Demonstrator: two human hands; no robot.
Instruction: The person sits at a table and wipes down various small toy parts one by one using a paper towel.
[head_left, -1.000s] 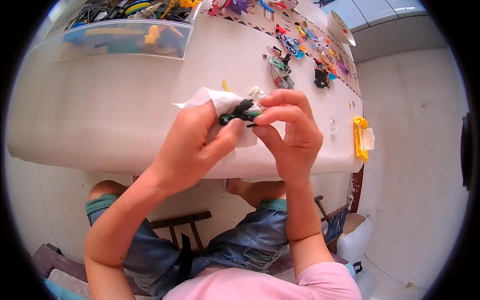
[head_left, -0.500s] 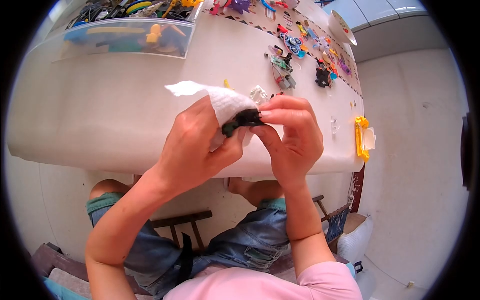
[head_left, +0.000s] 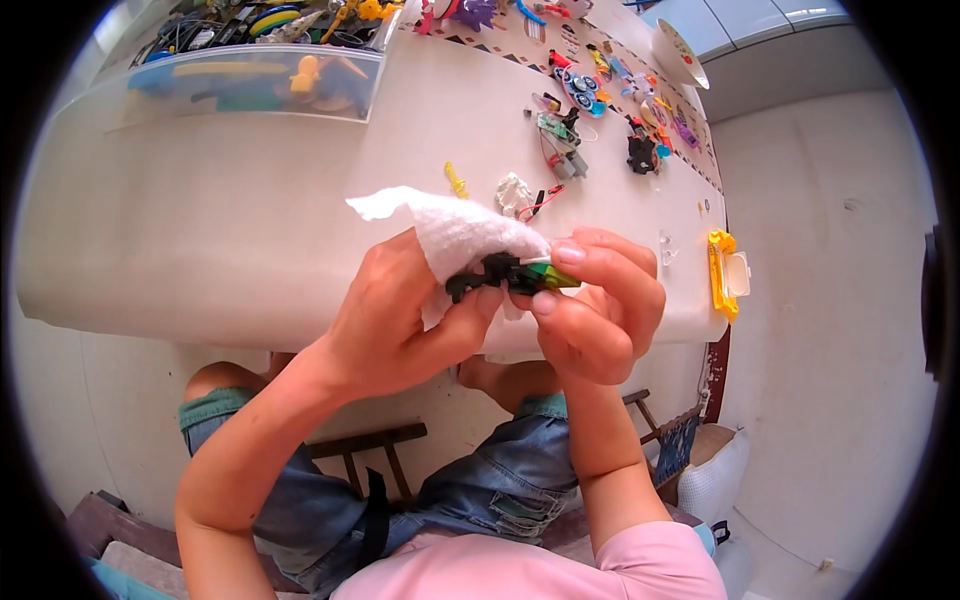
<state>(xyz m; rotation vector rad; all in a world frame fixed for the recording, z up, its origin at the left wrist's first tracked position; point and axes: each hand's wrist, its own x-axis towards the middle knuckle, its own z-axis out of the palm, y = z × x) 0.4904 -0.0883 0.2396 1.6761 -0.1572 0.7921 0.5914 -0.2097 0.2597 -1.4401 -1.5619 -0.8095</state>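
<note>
Over the table's front edge, my left hand is closed on a white wipe and on the black end of a small black and green toy piece. The wipe drapes behind the piece, its loose corner pointing left. My right hand pinches the green end of the same piece between thumb and fingers. What exactly the toy piece is cannot be made out. Beyond my hands lie a crumpled white wad, a small yellow piece and a red and black wire.
A clear plastic bin full of toy parts stands at the back left. Toy parts with a circuit board and other small toys lie at the back right. A yellow wipes pack sits at the right edge, a bowl farther back.
My hands have come slightly lower and right. The toy piece has turned, so its green end now shows between my right fingers. The wire and yellow piece are more visible.
</note>
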